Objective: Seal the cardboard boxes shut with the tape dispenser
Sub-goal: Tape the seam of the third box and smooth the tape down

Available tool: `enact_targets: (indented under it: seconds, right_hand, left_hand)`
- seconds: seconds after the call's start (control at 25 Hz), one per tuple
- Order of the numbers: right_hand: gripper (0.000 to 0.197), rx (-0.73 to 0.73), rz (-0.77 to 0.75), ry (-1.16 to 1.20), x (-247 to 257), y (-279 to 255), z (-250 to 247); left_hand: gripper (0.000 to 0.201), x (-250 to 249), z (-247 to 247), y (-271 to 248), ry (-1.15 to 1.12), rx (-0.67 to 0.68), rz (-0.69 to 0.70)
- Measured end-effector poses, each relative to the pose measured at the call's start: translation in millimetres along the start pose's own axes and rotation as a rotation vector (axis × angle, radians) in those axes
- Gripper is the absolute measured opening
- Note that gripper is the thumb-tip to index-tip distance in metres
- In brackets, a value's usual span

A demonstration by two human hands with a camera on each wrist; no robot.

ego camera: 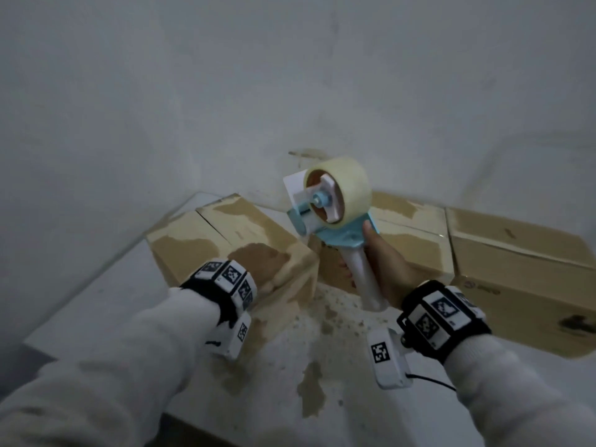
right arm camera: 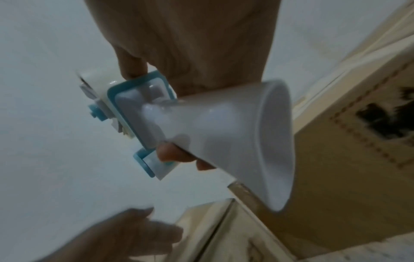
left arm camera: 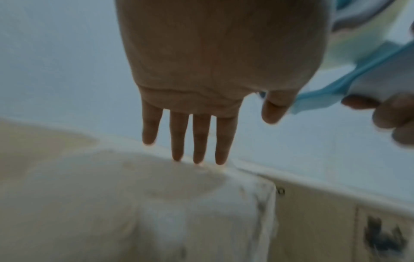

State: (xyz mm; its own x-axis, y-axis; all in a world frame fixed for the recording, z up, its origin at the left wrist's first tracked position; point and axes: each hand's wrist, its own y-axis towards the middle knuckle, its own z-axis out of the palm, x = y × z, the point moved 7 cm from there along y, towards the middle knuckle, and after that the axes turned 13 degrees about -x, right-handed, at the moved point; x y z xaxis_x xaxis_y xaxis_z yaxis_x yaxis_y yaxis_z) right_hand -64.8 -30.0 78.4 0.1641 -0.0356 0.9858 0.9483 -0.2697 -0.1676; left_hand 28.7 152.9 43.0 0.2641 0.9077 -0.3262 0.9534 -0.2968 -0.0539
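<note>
My right hand (ego camera: pixel 383 262) grips the white handle of the tape dispenser (ego camera: pixel 332 208), a light-blue frame carrying a roll of pale clear tape, held up in the air above the boxes. In the right wrist view the dispenser (right arm camera: pixel 201 127) has my fingers curled round its handle. My left hand (ego camera: pixel 267 269) lies flat with straight fingers on the near corner of the left cardboard box (ego camera: pixel 206 233). The left wrist view shows those fingers (left arm camera: pixel 197 141) extended, tips at the box (left arm camera: pixel 112 203) top edge. A second cardboard box (ego camera: pixel 416 240) sits behind the dispenser.
A third cardboard box (ego camera: pixel 522 279) stands at the right with a dark printed mark on its side. All boxes rest on a white stained surface (ego camera: pixel 290 366) against a pale wall (ego camera: pixel 225 91). The surface's left edge (ego camera: pixel 80 285) runs diagonally.
</note>
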Motion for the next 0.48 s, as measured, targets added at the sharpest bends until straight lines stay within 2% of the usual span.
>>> enact_targets:
  seconds: [0.08,0.12,0.2,0.24,0.32,0.4,0.48]
  right_hand:
    - [0.065,0.027,-0.002,0.049,9.2,8.5,23.7]
    - [0.067,0.032,-0.001,0.056,14.3,15.3,39.8]
    - [0.066,0.027,-0.016,0.036,23.5,25.5,66.7]
    - [0.065,0.030,-0.028,0.018,28.0,29.8,80.6]
    - [0.066,0.038,-0.051,-0.002,33.6,39.1,102.8]
    - [0.067,0.036,-0.055,0.031,35.2,48.6,118.7]
    - [0.068,0.025,-0.058,0.064,34.2,56.1,131.0]
  left_hand:
    - [0.066,9.8,-37.7,8.3,-0.477,-0.087,-0.183]
    - [0.075,22.8,-49.6,12.8,-0.746,-0.073,-0.301]
    - [0.095,38.0,-60.5,17.1,-1.190,0.080,-0.446]
    - [0.099,45.1,-65.7,19.1,-1.329,0.154,-0.475]
    - [0.092,59.2,-77.7,26.4,-1.467,0.215,-0.474]
    - [0.077,75.9,-84.2,39.3,-1.480,0.202,-0.474]
    - [0.070,90.1,-83.3,50.1,-1.498,0.221,-0.500]
